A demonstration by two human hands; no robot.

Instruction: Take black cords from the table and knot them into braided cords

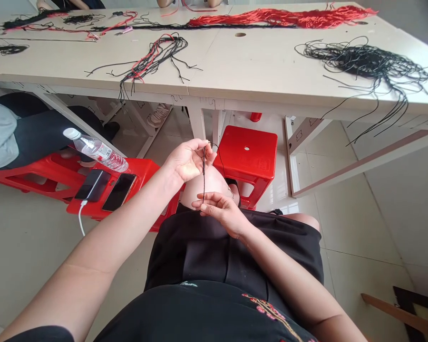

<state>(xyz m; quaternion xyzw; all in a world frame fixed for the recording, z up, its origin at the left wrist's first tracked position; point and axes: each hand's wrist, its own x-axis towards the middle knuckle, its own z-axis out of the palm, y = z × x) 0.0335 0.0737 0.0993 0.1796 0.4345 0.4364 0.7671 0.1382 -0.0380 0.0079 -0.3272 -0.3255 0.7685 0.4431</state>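
Note:
A thin black braided cord [204,173] runs nearly upright between my two hands, above my lap. My left hand [190,160] pinches its upper end, palm turned toward me. Loose black strands leave those fingertips and hang down to the right, past my knee. Lower down, my right hand [219,209] grips the cord's bottom end between thumb and fingers. The tips of the cord inside both pinches are hidden by the fingers.
On the table [249,71] lie a black cord bundle [367,61], a black and red bundle [153,54] and a long red bundle [281,18]. Below are a red stool [248,149], a water bottle [98,151], a phone [119,191] and a black power bank [93,185]. Someone sits at left.

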